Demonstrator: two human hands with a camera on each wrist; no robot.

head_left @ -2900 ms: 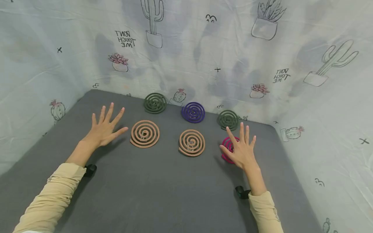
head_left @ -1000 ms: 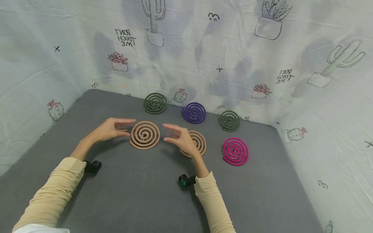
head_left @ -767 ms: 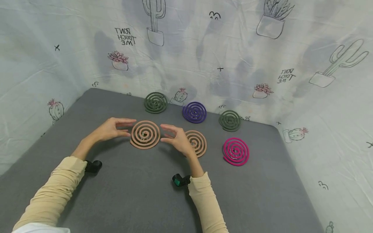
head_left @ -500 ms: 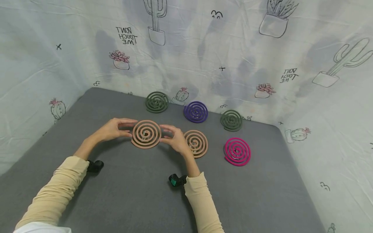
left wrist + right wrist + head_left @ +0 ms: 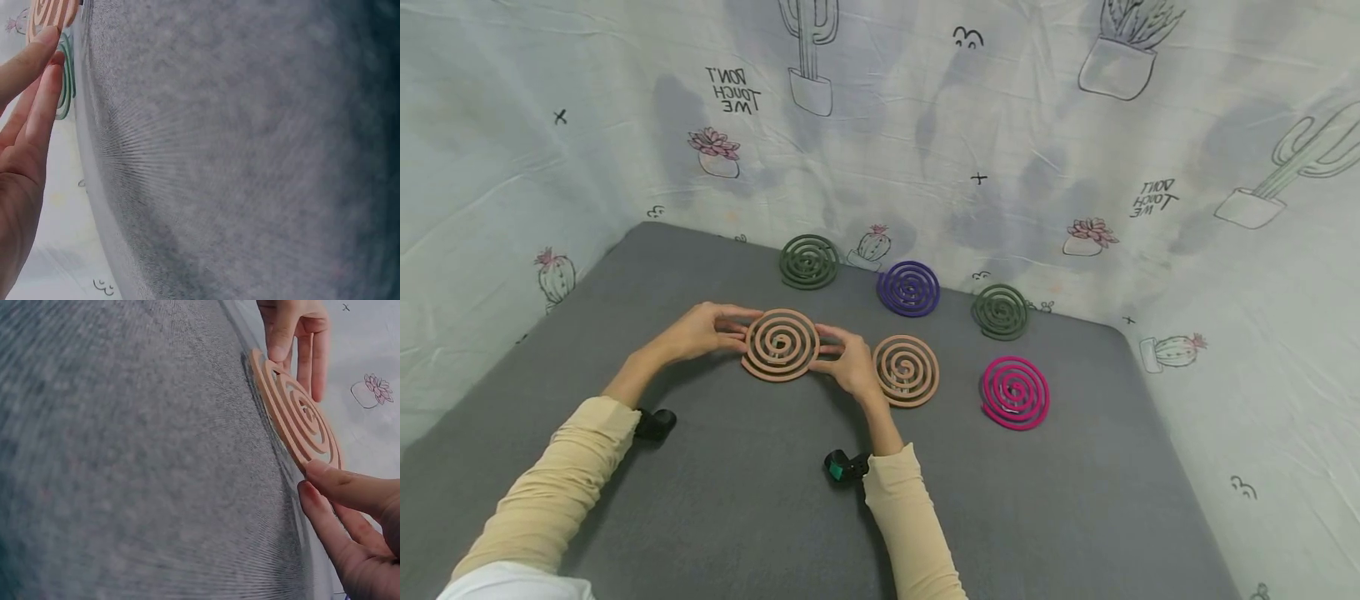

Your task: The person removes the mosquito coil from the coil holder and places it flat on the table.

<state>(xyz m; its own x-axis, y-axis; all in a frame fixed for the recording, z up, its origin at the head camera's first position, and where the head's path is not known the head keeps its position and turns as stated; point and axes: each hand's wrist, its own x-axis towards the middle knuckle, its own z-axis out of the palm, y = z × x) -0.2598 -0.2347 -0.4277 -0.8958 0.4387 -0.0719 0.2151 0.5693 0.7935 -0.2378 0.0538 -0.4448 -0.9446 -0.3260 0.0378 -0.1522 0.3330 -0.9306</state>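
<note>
My two hands hold an orange-tan mosquito coil (image 5: 780,345) from opposite sides, close over the grey table. At its left edge, my left hand (image 5: 703,331) pinches the rim, thumb on top and fingers beneath in the left wrist view. My right hand (image 5: 847,360) grips the right rim between thumb (image 5: 320,470) and fingers. Right beside that hand lies a second orange-tan mosquito coil (image 5: 906,371). In the right wrist view the held coil (image 5: 300,415) shows its open spiral, with the left hand (image 5: 294,328) at its far end.
Along the back of the grey table (image 5: 752,500) lie a dark green coil (image 5: 808,262), a purple coil (image 5: 908,289) and another dark green coil (image 5: 1000,312). A pink coil (image 5: 1015,392) lies at the right. A printed cloth wall (image 5: 910,142) encloses the back and sides.
My right hand has come left from above the pink coil to the front left tan coil. The left hand has turned inward, and both now grip that coil's rim.
</note>
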